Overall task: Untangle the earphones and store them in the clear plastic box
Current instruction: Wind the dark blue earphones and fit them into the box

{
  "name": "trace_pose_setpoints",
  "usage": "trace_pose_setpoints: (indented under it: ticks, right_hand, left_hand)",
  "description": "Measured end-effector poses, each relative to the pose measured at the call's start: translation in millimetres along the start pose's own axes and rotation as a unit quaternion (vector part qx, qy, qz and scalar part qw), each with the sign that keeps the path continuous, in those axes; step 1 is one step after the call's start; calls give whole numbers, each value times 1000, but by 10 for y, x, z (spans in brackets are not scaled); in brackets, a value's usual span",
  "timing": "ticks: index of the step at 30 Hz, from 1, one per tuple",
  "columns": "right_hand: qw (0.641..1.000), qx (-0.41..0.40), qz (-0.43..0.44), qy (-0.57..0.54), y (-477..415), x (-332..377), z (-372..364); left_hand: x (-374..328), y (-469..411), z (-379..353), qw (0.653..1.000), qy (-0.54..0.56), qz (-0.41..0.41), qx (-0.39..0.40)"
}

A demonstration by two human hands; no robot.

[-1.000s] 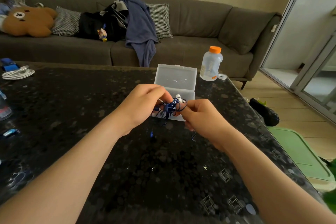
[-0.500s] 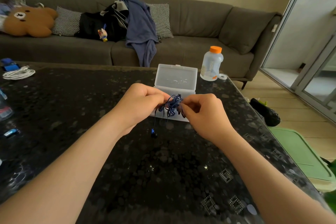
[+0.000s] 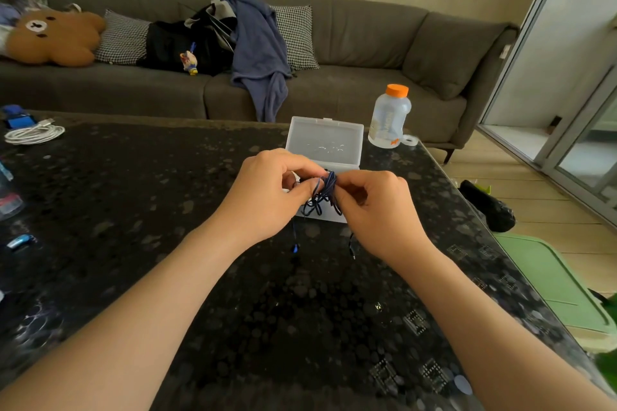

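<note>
Blue-black earphones (image 3: 322, 197) are bunched in a knot between both hands, held just above the desk (image 3: 167, 210). On the left hand (image 3: 267, 190) the fingers are curled, with thumb and forefinger pinching the bundle at its 9 o'clock side. The right hand (image 3: 377, 207) is curled likewise and pinches the 3 o'clock side. Two loose ends hang toward 6 o'clock: one with a blue tip (image 3: 295, 247), the other probably the plug (image 3: 352, 252), too small to be sure.

My read is that the untangling step is in hand and not yet done, since the loops are crossed. The next move calls for anchoring one strand and drawing a free end out through the loops, gently.

The clear plastic box (image 3: 325, 143) lies open just beyond the hands at 12 o'clock, lid raised. A bottle (image 3: 389, 120) stands at the box's 2 o'clock.
</note>
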State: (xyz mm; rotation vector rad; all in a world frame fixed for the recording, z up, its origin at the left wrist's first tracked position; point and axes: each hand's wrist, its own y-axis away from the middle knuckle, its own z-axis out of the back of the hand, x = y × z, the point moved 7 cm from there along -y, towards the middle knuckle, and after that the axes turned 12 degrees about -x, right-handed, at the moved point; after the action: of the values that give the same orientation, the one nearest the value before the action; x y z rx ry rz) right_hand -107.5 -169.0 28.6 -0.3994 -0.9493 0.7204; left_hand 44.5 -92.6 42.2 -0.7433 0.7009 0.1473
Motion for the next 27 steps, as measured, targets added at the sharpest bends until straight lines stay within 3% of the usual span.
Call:
trace_pose_setpoints:
  ticks: [11,19,27]
  right_hand:
    - [996,-48,-39,-70,8,35,88]
    - [995,18,-79,-67,13,2,-30]
    - [937,30,-230,-260,22,-18,-19]
  left_hand:
    - [-4,-25,70,998,-13,-8,-64]
    - [-114,15,-4,990,-54,-106,-76]
    - [-246,66,-53,956,-163,-225,-98]
